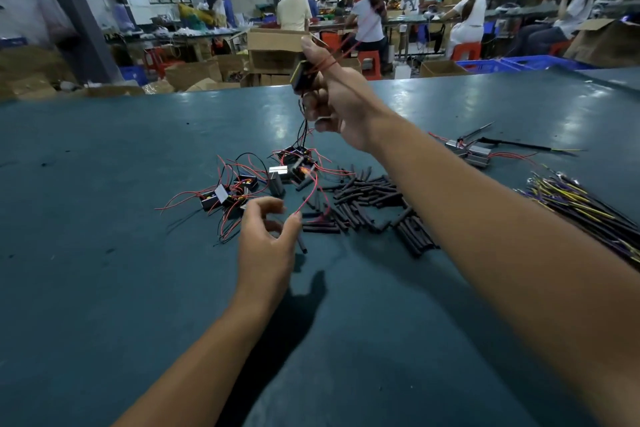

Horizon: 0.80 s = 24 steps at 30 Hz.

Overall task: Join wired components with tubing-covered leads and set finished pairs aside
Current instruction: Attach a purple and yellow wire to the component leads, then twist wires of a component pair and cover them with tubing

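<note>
1. In the head view we see our right hand (pixel 332 104) raised above the green table (pixel 104 253), fingers curled round a small black box (pixel 302 77) with a yellowish edge, thumb pointing up.
2. A red wire (pixel 327 62) loops across that thumb and runs off to the upper right; thin black leads (pixel 304 133) hang from the box down toward the table.
3. Our left hand (pixel 268 239) hovers low over the table, thumb and fingers loosely curled. A red lead (pixel 311 191) ends right at its fingertips, but we cannot tell whether they actually pinch it. A short black tube (pixel 302 245) shows just beside the hand.
4. Behind the left hand lies a tangle of small black boxes with red and black wires (pixel 242 184), resting on the table.
5. Right of that tangle sits a loose heap of short black tubing pieces (pixel 367 204), partly under our right forearm.
6. Far right, near the table edge, lies a bundle of yellow and black wires (pixel 581 204).
7. Beyond it, well apart from the heap, 2 silver boxes joined with red wires (pixel 467 151) rest on the table.
8. In the background, people sit at long benches (pixel 467 15) among cardboard boxes (pixel 277 48) and blue crates (pixel 519 64).
</note>
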Tool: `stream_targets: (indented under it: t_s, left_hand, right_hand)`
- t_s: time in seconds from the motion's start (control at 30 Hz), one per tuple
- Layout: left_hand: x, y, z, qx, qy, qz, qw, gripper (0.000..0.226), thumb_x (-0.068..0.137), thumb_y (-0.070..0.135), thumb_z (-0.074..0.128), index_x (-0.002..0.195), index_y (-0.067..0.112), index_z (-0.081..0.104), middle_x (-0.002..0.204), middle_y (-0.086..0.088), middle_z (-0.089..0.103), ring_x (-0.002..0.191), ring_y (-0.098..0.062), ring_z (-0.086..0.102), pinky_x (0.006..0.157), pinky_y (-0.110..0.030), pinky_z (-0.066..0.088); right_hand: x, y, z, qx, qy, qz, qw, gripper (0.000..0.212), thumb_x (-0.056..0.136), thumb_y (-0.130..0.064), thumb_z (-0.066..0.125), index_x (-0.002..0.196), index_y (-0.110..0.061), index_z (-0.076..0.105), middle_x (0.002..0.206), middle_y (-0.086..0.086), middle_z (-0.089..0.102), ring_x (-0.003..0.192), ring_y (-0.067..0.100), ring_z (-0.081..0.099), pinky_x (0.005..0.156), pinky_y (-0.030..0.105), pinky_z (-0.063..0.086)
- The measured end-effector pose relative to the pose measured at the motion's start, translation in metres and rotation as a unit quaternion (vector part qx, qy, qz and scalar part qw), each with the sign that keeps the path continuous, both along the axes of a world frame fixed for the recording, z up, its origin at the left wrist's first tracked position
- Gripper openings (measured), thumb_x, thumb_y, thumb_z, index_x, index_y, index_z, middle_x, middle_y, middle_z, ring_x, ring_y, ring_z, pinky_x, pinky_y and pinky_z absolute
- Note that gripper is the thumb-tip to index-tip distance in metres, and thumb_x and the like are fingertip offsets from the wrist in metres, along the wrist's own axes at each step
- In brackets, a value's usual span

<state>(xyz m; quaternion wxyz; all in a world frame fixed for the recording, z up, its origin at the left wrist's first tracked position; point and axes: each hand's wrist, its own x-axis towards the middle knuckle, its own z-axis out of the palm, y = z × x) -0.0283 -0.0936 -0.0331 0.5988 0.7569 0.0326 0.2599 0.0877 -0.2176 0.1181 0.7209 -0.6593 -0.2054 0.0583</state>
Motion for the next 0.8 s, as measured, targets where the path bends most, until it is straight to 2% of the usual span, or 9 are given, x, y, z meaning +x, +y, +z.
stream_targets:
  t_s: [0.07,0.13,0.23,0.33,0.43,0.5,0.67,0.73,0.8]
  left_hand:
    - [-0.003,-0.001,0.002,0.034,-0.006,-0.019,0.999,0.047,0.084,0.022,0.079,0.121,0.023,0.05,0.115,-0.001,0.056,0.089,-0.005,0.058,0.068,-0.017,0.051]
    - [-0.007,-0.006,0.005,0.065,-0.019,-0.089,0.994,0.065,0.08,0.027,0.081,0.134,0.026,0.044,0.132,0.002,0.052,0.106,-0.016,0.06,0.081,-0.03,0.055]
    - [-0.014,-0.014,0.007,0.01,-0.025,-0.227,0.974,0.038,0.088,0.019,0.072,0.123,0.014,0.058,0.114,0.001,0.068,0.097,-0.016,0.068,0.073,-0.03,0.058]
    - [-0.018,-0.016,0.008,-0.067,-0.004,-0.272,0.96,0.013,0.091,0.0,0.064,0.104,0.001,0.067,0.094,-0.007,0.072,0.083,-0.017,0.067,0.071,-0.03,0.057]
    - [-0.017,-0.015,0.009,-0.195,0.039,-0.306,0.931,0.021,0.085,-0.006,0.065,0.104,0.003,0.066,0.098,-0.013,0.07,0.086,-0.022,0.068,0.07,-0.031,0.057]
    - [-0.014,-0.012,0.011,-0.249,0.059,-0.323,0.911,0.031,0.078,-0.004,0.07,0.107,0.005,0.065,0.101,-0.016,0.069,0.084,-0.026,0.067,0.069,-0.03,0.057]
    - [-0.013,-0.004,0.013,-0.211,0.082,-0.339,0.913,0.048,0.076,-0.003,0.069,0.121,0.009,0.057,0.104,-0.014,0.071,0.086,-0.026,0.07,0.071,-0.027,0.056]
    - [-0.013,-0.005,0.011,-0.18,0.093,-0.344,0.917,0.066,0.076,-0.005,0.075,0.133,0.015,0.048,0.104,-0.013,0.072,0.087,-0.024,0.071,0.071,-0.025,0.055]
    - [-0.014,-0.006,0.009,-0.142,0.104,-0.349,0.92,0.069,0.077,-0.003,0.075,0.136,0.018,0.045,0.102,-0.011,0.073,0.088,-0.022,0.071,0.073,-0.024,0.055]
  right_hand:
    - [-0.025,-0.008,-0.007,0.024,0.03,0.072,0.997,0.053,0.094,-0.064,0.049,0.073,-0.017,0.063,0.059,-0.001,0.049,0.05,0.015,0.043,0.051,0.026,0.03]
    - [-0.047,-0.015,-0.015,0.042,0.056,0.142,0.987,0.057,0.092,-0.068,0.046,0.071,-0.018,0.062,0.057,-0.002,0.046,0.05,0.015,0.042,0.051,0.026,0.03]
    - [-0.07,-0.03,-0.024,0.05,0.077,0.184,0.979,0.06,0.094,-0.069,0.042,0.075,-0.016,0.063,0.058,-0.003,0.047,0.051,0.013,0.042,0.049,0.024,0.033]
    - [-0.084,-0.058,-0.036,0.067,0.122,0.192,0.971,0.053,0.095,-0.061,0.045,0.097,-0.011,0.064,0.063,-0.002,0.054,0.055,0.011,0.048,0.05,0.022,0.038]
    - [-0.093,-0.095,-0.052,0.091,0.179,0.22,0.955,0.045,0.093,-0.041,0.054,0.123,-0.007,0.053,0.078,0.0,0.062,0.064,0.01,0.058,0.055,0.018,0.05]
    - [-0.099,-0.117,-0.066,0.081,0.202,0.223,0.95,0.037,0.089,-0.026,0.055,0.122,-0.009,0.055,0.082,0.004,0.066,0.067,0.012,0.063,0.056,0.019,0.053]
    - [-0.113,-0.156,-0.096,-0.086,0.202,0.209,0.953,0.035,0.088,-0.005,0.059,0.122,-0.005,0.051,0.097,0.018,0.07,0.072,0.024,0.067,0.056,0.026,0.053]
    - [-0.117,-0.169,-0.095,-0.227,0.104,0.204,0.946,0.034,0.097,-0.008,0.062,0.129,-0.01,0.05,0.105,0.008,0.073,0.08,0.019,0.067,0.064,0.024,0.05]
    - [-0.118,-0.176,-0.092,-0.393,-0.054,0.137,0.907,0.032,0.097,-0.017,0.064,0.127,-0.025,0.053,0.098,-0.016,0.071,0.078,0.003,0.061,0.071,0.014,0.044]
